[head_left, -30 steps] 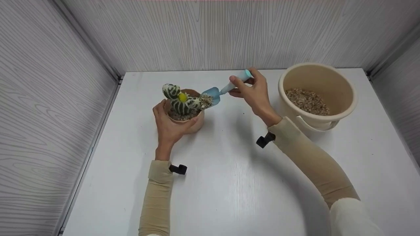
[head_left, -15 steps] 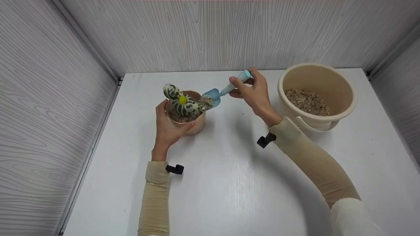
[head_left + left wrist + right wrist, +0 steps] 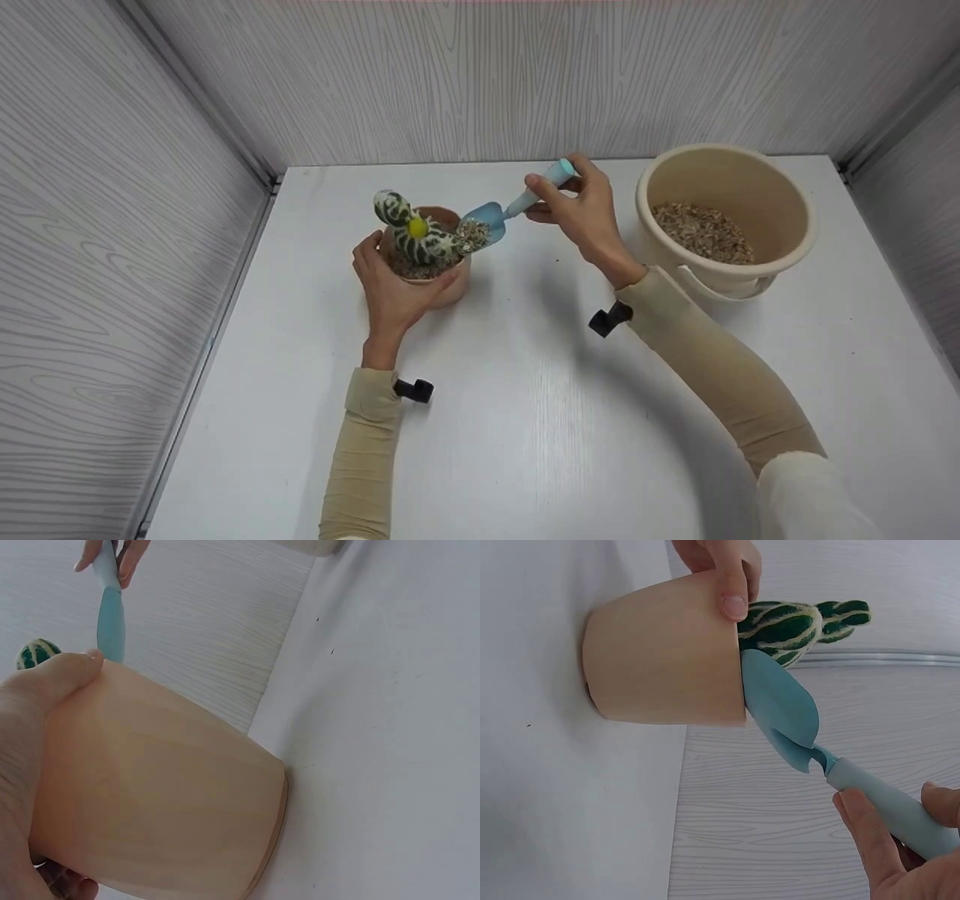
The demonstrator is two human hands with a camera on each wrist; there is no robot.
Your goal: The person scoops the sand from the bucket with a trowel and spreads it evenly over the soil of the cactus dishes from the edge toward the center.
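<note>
Two hands busy: left hand (image 3: 390,289) grips the cactus pot (image 3: 439,281), right hand (image 3: 581,210) pinches a gravel-loaded trowel (image 3: 487,221) at its rim; gravel bucket (image 3: 724,217) nearby, open bench (image 3: 525,420) in front.

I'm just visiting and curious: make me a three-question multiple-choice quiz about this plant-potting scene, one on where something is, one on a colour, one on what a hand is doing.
1. Where does the beige bucket stand on the table?
A. At its right, beyond the right hand
B. At its left, beside the pot
C. At the near edge

2. What colour is the trowel?
A. Red
B. Light blue
C. Black

3. What is the left hand doing?
A. Lying flat on the table
B. Holding the bucket's rim
C. Gripping the flower pot

Answers:
1 A: the head view shows the bucket, with gravel in it, at the right, past the right hand.
2 B: its blade and handle are pale blue in the head and right wrist views.
3 C: thumb and fingers wrap the pot's wall below the cactus, as the left wrist view shows too.
</note>
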